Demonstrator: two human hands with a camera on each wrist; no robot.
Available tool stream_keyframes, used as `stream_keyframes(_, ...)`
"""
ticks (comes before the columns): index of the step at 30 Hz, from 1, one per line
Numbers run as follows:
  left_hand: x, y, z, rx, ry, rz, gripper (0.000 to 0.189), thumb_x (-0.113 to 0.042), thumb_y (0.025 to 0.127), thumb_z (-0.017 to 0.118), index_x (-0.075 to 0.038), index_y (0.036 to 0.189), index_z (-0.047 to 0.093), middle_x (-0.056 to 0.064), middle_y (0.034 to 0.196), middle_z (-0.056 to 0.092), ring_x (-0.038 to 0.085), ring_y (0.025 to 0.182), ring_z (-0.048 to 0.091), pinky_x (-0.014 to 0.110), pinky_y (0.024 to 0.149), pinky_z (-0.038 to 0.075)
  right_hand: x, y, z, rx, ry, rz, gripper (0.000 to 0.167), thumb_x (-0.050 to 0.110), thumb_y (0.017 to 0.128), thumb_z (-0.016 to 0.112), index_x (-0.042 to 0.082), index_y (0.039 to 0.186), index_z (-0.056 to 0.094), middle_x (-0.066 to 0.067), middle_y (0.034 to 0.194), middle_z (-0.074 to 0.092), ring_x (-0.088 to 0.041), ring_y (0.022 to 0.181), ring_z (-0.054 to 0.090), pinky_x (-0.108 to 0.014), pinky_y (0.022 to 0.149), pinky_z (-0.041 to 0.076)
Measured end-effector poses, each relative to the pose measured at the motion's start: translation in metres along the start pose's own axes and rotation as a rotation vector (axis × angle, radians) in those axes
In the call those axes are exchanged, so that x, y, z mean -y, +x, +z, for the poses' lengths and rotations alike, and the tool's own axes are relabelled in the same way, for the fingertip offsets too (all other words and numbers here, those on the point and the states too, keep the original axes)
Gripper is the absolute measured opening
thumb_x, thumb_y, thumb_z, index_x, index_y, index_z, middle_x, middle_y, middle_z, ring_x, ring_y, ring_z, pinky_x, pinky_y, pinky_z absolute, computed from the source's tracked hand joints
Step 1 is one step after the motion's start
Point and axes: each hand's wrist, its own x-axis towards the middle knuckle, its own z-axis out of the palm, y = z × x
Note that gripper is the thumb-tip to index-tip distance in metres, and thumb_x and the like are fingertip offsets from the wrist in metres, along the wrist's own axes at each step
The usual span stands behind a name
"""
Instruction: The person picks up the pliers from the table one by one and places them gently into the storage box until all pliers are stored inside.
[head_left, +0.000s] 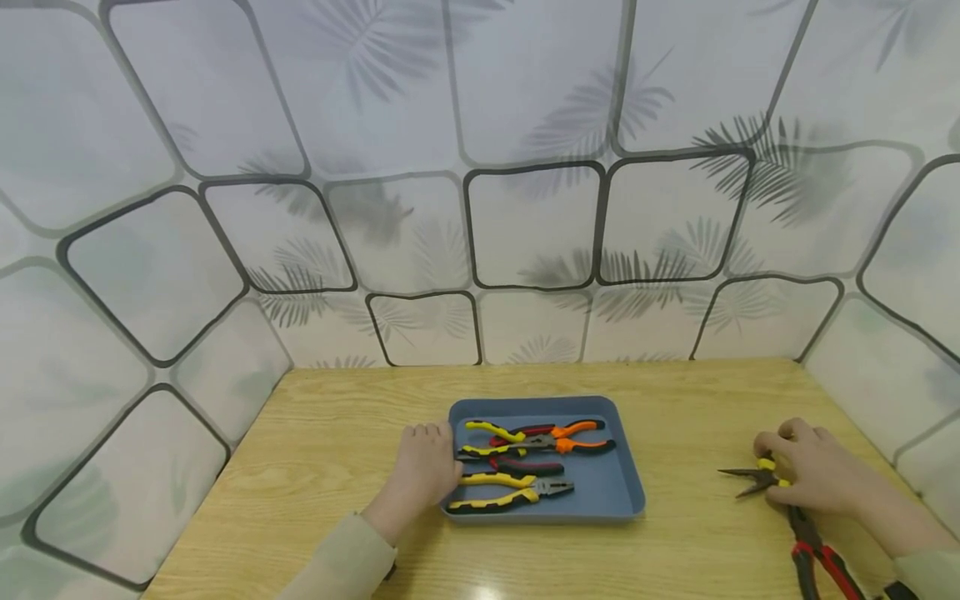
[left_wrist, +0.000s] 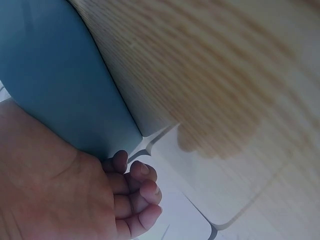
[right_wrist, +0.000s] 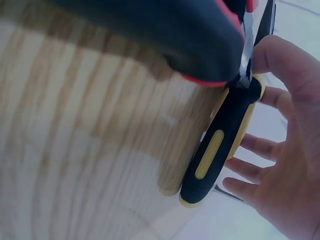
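Head: left hand (head_left: 423, 462) gripping left edge of blue tray (head_left: 633, 487) on the bench (head_left: 322, 467), thumb over the rim. In tray: orange-handled pliers (head_left: 581, 446), dark-red-handled pliers (head_left: 543, 469), two yellow-black pairs, the nearer one combination pliers (head_left: 551, 487). Right hand (head_left: 817, 471), well right of tray, pinching yellow-black long-nose pliers (head_left: 763, 478); jaws spread, pointing at tray. Red-black pliers (head_left: 805, 554) just beside, nearer the person.

Left wrist: fingers curled by tray's outer wall; thumb out of view.

Right wrist: thumb near long-nose pliers' pivot, other fingers behind handles. Red-black grip overlaps them in view; contact, can't tell.
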Motion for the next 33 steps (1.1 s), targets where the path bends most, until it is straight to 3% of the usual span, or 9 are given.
stream_keyframes(7, -0.0006, -0.001, -0.0015, 0.005, -0.003, 0.001, 0.043, -0.044, 0.1, 0.06, -0.002, 0.11, 0.058, 0.013, 0.101, 0.067, 0.028, 0.098, 0.066, 0.044, 0.095, 0.052, -0.001, -0.0039, 0.0011, -0.018, -0.041, -0.016, 0.048, 0.038, 0.074, 0.091, 0.024, 0.111, 0.064, -0.023, 0.113, 0.061, -0.047, 0.093, 0.061, -0.062, 0.068, 0.054)
stream_keyframes(11, -0.0007, -0.0013, -0.0022, 0.0, -0.002, 0.002, 0.044, -0.044, 0.1, 0.06, -0.002, 0.11, 0.059, 0.014, 0.102, 0.067, 0.029, 0.099, 0.067, 0.044, 0.095, 0.052, -0.002, -0.0048, -0.0008, 0.02, -0.026, -0.005, 0.056, 0.038, 0.072, 0.092, 0.021, 0.117, 0.063, -0.023, 0.117, 0.061, -0.05, 0.099, 0.06, -0.066, 0.073, 0.054)
stream_keyframes(16, -0.0003, -0.0018, -0.0029, -0.003, -0.008, 0.006, 0.043, -0.044, 0.1, 0.06, -0.002, 0.11, 0.059, 0.014, 0.103, 0.068, 0.029, 0.1, 0.067, 0.044, 0.096, 0.052, -0.0025, -0.0043, -0.0044, 0.062, 0.008, 0.021, 0.06, 0.034, 0.07, 0.091, 0.02, 0.12, 0.062, -0.025, 0.122, 0.059, -0.051, 0.104, 0.059, -0.064, 0.07, 0.054)
stream_keyframes(25, -0.0001, 0.0009, 0.0004, -0.004, -0.017, -0.001, 0.046, -0.044, 0.1, 0.061, -0.001, 0.115, 0.06, 0.015, 0.107, 0.068, 0.03, 0.103, 0.067, 0.045, 0.097, 0.052, -0.0056, -0.0024, -0.0044, 0.027, -0.019, -0.007, 0.057, 0.04, 0.071, 0.093, 0.021, 0.117, 0.068, -0.02, 0.115, 0.064, -0.045, 0.095, 0.062, -0.06, 0.069, 0.055)
stream_keyframes(33, -0.0005, 0.0011, 0.0018, -0.001, -0.006, 0.0, 0.046, -0.044, 0.1, 0.06, -0.001, 0.114, 0.06, 0.015, 0.106, 0.068, 0.03, 0.102, 0.067, 0.045, 0.095, 0.052, -0.0095, -0.0026, -0.0061, 0.048, -0.049, 0.013, 0.058, 0.051, 0.075, 0.092, 0.02, 0.119, 0.07, -0.016, 0.111, 0.066, -0.042, 0.092, 0.063, -0.06, 0.069, 0.054)
